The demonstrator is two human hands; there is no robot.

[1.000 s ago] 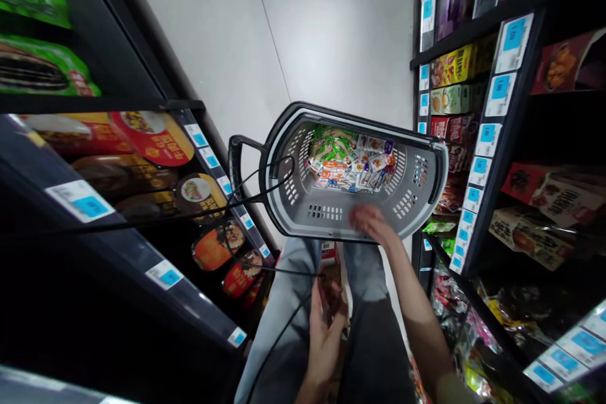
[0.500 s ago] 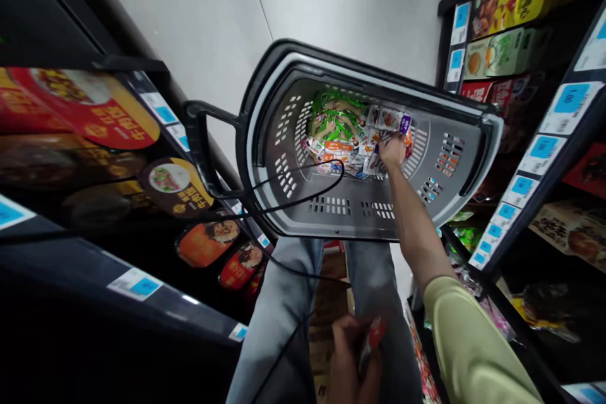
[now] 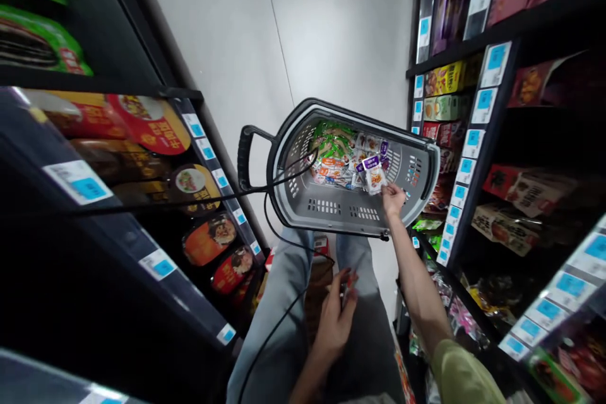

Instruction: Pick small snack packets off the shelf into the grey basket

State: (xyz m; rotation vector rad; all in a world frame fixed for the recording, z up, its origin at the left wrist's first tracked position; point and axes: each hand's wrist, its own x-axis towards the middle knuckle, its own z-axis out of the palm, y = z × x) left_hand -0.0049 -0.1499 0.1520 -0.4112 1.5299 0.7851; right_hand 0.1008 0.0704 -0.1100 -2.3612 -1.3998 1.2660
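A grey shopping basket (image 3: pixel 331 207) with a black rim and handle stands on the floor in front of my knees. Several small snack packets (image 3: pixel 341 158) lie heaped in it. My right hand (image 3: pixel 392 197) reaches over the basket's near right side and pinches a white and purple snack packet (image 3: pixel 374 175), lifted above the heap. My left hand (image 3: pixel 337 319) hovers low over my lap, fingers curled on a small red packet (image 3: pixel 349 285) that is partly hidden.
Dark shelves line both sides of a narrow aisle. Round bowl packs (image 3: pixel 142 129) fill the left shelf, boxed and bagged snacks (image 3: pixel 447 79) the right, with blue price tags (image 3: pixel 474 137) along the edges. A black cable (image 3: pixel 265 186) crosses the basket. Pale floor lies beyond.
My right hand went down into the basket's heap and has come back up toward the near rim with a white and purple packet in its fingers. The left hand stayed low.
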